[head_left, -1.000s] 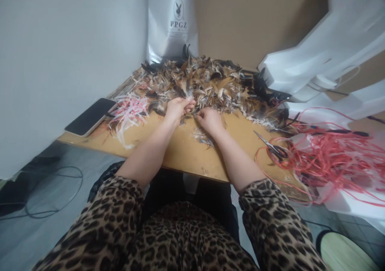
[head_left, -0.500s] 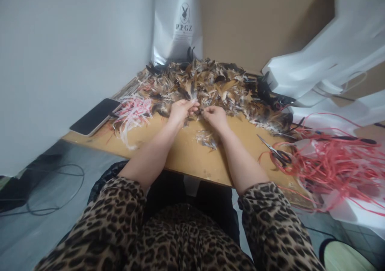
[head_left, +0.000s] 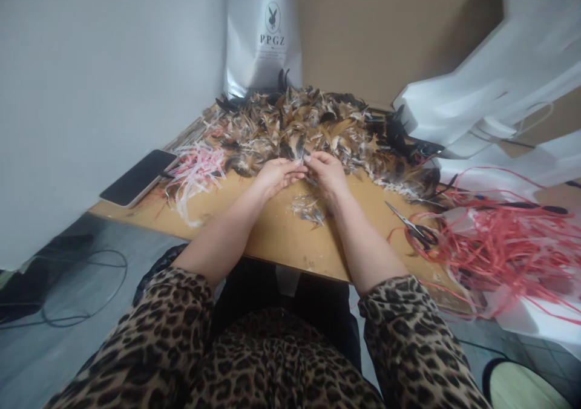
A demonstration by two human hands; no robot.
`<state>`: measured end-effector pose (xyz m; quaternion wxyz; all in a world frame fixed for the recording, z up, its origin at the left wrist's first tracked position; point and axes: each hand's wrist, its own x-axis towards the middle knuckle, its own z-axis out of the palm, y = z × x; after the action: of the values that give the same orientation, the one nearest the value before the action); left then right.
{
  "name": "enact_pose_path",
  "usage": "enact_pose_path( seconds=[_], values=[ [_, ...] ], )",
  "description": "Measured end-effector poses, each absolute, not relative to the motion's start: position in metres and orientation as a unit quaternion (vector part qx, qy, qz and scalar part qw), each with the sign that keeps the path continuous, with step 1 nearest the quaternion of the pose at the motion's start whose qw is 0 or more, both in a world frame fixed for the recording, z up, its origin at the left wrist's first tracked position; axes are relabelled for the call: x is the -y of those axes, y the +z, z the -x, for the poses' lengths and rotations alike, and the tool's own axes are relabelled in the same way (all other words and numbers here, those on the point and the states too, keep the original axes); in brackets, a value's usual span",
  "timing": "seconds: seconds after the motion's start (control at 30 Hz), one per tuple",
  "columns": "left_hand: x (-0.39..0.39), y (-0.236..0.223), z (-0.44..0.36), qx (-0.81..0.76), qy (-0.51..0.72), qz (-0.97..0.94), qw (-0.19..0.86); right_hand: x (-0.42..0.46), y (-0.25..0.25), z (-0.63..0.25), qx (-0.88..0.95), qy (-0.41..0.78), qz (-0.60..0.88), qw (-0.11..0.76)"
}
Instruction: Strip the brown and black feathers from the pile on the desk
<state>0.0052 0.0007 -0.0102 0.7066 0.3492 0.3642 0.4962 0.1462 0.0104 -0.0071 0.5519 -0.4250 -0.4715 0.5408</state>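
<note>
Brown, black and white feathers lie in a broad pile (head_left: 308,118) across the back of the wooden table (head_left: 254,239). At its front edge, my left hand (head_left: 279,176) pinches a small feather bunch (head_left: 297,146) by its pale lower end, the tips pointing away from me. My right hand (head_left: 325,170) meets it from the right, thumb and forefinger pressed together at that same end. Exactly what the right fingertips grip is too small to make out. Below the hands lies a little heap of pale quill scraps (head_left: 309,209).
Pink-and-white strips (head_left: 195,176) lie left, beside a phone (head_left: 138,178). Scissors (head_left: 417,230) rest right of my forearm, near a tangle of red strips (head_left: 512,251). A silver bag (head_left: 263,52) stands behind the pile; a white sheet-like bag (head_left: 490,94) hangs at the right.
My right hand has moved in to the left, its fingertips now meeting my left hand at the feather bunch. The view has shifted slightly.
</note>
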Motion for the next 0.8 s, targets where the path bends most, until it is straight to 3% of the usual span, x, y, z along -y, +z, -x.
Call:
enact_pose_path(
  seconds=[0.33, 0.8],
  values=[
    [0.0020, -0.0044, -0.0073, -0.370, 0.490, -0.353, 0.706, -0.0059, -0.0042, -0.1423, 0.478, 0.520, 0.430, 0.562],
    [0.0009, -0.0044, -0.0091, -0.423, 0.512, -0.455, 0.593, -0.0058, -0.0019, -0.1428, 0.482, 0.534, 0.428, 0.548]
  ],
)
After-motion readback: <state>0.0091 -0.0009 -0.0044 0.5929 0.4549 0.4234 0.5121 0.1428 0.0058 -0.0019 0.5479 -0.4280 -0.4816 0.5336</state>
